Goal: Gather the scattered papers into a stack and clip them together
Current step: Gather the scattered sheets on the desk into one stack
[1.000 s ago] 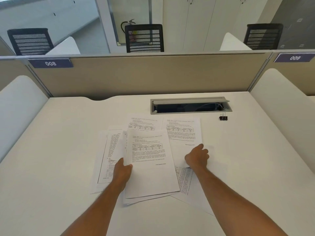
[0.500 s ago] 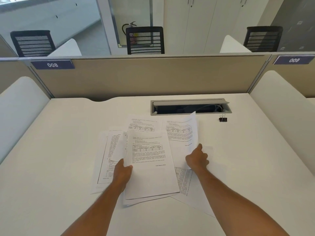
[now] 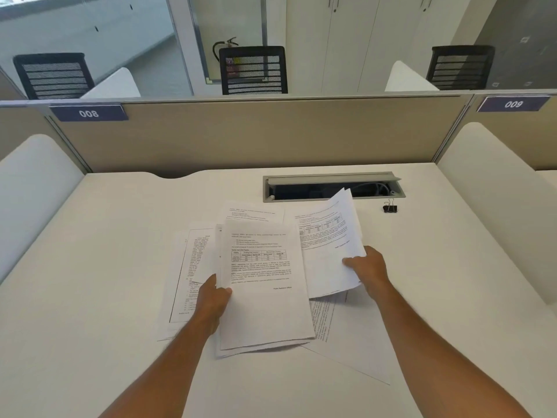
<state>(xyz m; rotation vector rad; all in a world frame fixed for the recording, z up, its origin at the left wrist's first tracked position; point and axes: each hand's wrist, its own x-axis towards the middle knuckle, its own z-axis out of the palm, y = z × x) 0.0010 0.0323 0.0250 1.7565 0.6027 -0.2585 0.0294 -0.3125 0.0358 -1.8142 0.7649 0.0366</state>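
I am in the gathering step, with nothing clipped yet; the white desk (image 3: 90, 282) in front of me carries the spread of printed sheets near its middle, and I judge the job roughly half way through the collecting; the next move, as I see it, calls for bringing the lifted sheet across onto the pile under my other hand, squaring the edges, then picking up the strays before I reach for the clip. The central pile (image 3: 265, 285) is the biggest thing in play, several sheets loosely overlapped with their lower edges fanned out; beside it on the left lies a bordered page (image 3: 188, 267), partly tucked under the pile; another sheet (image 3: 250, 212) pokes out beyond the pile's far edge, and an angled sheet (image 3: 346, 345) lies flat on the near right, running under the pile's corner. My right hand (image 3: 369, 268) is closed in a pinch on the lifted sheet (image 3: 330, 245), thumb on top, its far corner curling up off the desk; my left hand (image 3: 214, 300) grips the pile's left edge, thumb over the top page, fingers hidden beneath. The binder clip (image 3: 390, 206) sits well apart at the far right, just beside the open cable tray (image 3: 331, 187), untouched.
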